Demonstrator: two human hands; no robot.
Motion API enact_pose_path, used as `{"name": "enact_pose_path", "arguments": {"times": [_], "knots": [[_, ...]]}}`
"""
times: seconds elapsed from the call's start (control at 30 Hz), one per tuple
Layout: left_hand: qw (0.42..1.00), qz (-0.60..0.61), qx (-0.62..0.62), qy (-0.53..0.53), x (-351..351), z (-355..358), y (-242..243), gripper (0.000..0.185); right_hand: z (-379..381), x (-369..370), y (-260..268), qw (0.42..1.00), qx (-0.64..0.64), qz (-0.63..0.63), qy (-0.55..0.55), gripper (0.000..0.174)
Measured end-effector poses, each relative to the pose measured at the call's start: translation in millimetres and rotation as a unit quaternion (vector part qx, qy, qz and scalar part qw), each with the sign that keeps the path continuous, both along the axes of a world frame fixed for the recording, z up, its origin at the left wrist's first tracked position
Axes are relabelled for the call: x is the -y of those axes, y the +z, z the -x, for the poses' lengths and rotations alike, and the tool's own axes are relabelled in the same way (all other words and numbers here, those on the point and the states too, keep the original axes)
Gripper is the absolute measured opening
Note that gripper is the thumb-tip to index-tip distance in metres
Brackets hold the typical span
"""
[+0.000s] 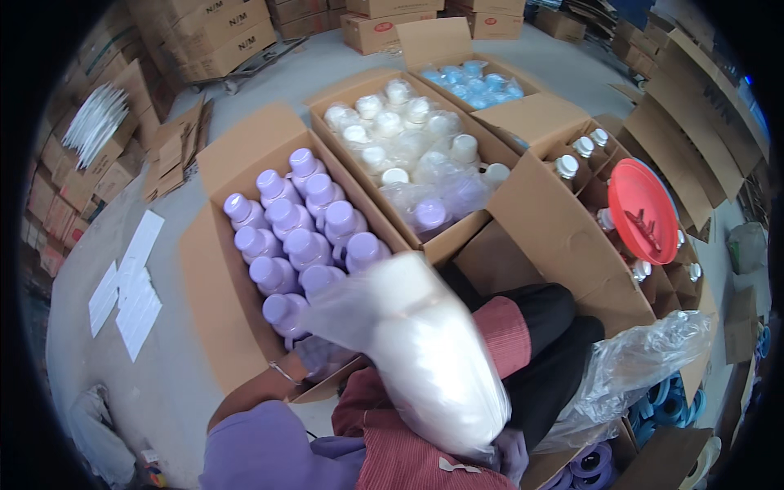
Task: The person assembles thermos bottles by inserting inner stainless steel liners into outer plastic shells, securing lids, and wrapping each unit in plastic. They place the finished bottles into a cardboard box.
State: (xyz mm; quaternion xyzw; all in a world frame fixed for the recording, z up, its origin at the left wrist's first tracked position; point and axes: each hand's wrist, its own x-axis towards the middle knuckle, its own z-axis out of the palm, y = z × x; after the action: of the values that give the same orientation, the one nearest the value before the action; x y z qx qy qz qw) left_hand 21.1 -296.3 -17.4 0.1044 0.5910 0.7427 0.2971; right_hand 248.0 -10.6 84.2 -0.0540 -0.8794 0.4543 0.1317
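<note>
A white bottle in a clear plastic bag [435, 355] lies slantwise before me, blurred by motion. Near its lower end is my right hand [513, 453] in a pale purple glove; the bag and bottle hide part of its grip. My left hand [324, 356], in a greyish glove, reaches into the near corner of a cardboard box [205, 294] of purple-capped bottles [306, 246]; its fingers are hidden. Behind it, a second box [361, 184] holds white-capped bottles [388, 124] and some purple ones in clear bags.
At right, a divided carton [551, 257] holds bottles with a red plastic dish [643, 211] on top. Crumpled clear plastic [631, 373] hangs beside my legs. Purple rings [591, 468] and blue rings [667, 404] lie lower right. A box of blue items [478, 82] stands farther back.
</note>
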Motion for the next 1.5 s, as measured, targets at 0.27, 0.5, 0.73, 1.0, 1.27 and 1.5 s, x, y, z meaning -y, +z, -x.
{"name": "enact_pose_path", "arguments": {"times": [0.27, 0.5, 0.73, 1.0, 1.27, 1.5], "knots": [[0.973, 0.124, 0.026, 0.195, 183, -35, -39, 0.042, 211, 89, -48, 0.929, -0.116, -0.147, 0.319, 0.051], [0.939, 0.256, 0.022, 0.230, 126, -18, -13, 0.037, 221, 90, -111, 0.897, 0.056, -0.255, 0.358, 0.036], [0.827, 0.477, -0.294, -0.055, 87, -62, -144, 0.048, 239, 137, -52, 0.927, -0.111, -0.137, 0.330, 0.052], [0.842, 0.530, -0.087, 0.047, 122, 0, 3, 0.034, 225, 126, -126, 0.806, 0.169, -0.432, 0.367, 0.060], [0.613, 0.534, -0.537, -0.226, 155, 56, -108, 0.048, 215, 108, -73, 0.880, 0.080, -0.331, 0.331, 0.051], [0.594, 0.529, -0.501, -0.341, 170, 76, -57, 0.046, 224, 152, -126, 0.861, -0.059, -0.334, 0.378, 0.057]]}}
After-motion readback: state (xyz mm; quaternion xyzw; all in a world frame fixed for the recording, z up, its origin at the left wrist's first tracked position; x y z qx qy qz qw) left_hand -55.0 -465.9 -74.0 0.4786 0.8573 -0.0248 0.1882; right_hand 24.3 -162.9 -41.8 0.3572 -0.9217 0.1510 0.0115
